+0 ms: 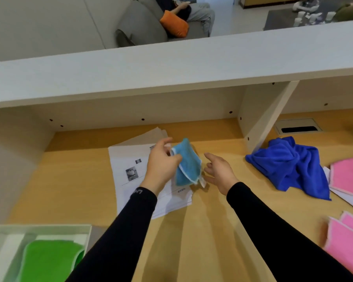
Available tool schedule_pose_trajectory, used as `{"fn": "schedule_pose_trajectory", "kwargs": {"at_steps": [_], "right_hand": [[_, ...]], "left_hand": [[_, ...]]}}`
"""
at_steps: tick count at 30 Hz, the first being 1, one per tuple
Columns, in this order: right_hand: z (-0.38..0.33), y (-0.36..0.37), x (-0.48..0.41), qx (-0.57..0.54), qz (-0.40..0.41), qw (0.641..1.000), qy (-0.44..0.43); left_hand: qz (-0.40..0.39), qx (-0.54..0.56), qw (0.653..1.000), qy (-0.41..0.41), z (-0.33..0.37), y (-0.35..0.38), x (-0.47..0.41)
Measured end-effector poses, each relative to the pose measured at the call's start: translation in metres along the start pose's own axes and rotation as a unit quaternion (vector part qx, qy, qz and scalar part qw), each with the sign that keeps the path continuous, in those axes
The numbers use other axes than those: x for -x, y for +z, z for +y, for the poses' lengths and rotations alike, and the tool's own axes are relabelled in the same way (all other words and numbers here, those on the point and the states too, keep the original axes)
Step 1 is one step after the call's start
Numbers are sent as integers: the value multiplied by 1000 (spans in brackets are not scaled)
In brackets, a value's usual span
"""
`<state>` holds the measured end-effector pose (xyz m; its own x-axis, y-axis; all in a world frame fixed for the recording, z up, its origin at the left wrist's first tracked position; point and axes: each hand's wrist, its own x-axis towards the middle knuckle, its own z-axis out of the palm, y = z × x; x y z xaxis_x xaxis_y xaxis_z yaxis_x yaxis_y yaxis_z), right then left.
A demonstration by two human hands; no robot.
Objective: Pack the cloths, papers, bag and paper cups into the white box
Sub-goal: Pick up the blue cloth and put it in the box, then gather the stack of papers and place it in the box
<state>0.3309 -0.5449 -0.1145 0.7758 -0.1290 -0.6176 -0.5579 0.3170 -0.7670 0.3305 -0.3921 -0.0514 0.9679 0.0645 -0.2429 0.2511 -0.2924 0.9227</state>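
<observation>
The left hand's fingers [172, 157] pinch a folded light blue cloth [186, 164] at frame centre; the right hand [218, 171] is open, empty. A loose pinch could let it unfold before reaching the white box [88, 233], lower left.

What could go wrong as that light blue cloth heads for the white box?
The left hand pinches only one edge of the light blue cloth, so the hanging folded cloth could unfold or slip. It hangs just above the papers, so a low sweep might drag sheets. The white box already holds a green cloth, so a careless drop may land bunched on top.
</observation>
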Motion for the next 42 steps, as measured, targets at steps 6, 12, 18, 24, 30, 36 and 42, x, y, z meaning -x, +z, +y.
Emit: {"fn": "schedule_pose_trajectory", "kwargs": {"at_steps": [6, 12, 18, 24, 30, 36, 42], "right_hand": [[7, 63, 33, 19, -123, 992, -24], [18, 139, 90, 80, -245, 964, -72], [37, 231, 157, 148, -251, 947, -132], [81, 275, 198, 224, -213, 942, -129], [122, 276, 201, 339, -140, 928, -69], [133, 273, 194, 394, -108, 911, -52], [91, 262, 192, 238, -112, 956, -127]], "left_hand": [[108, 29, 991, 75, 31, -93, 37], [223, 105, 966, 74, 23, -202, 79], [314, 87, 945, 38, -27, -323, 122], [280, -26, 957, -70, -113, -380, 133], [190, -198, 955, -112, -166, -364, 128], [143, -333, 926, -107, -164, -344, 128], [195, -243, 948, 70, -104, -323, 111]]}}
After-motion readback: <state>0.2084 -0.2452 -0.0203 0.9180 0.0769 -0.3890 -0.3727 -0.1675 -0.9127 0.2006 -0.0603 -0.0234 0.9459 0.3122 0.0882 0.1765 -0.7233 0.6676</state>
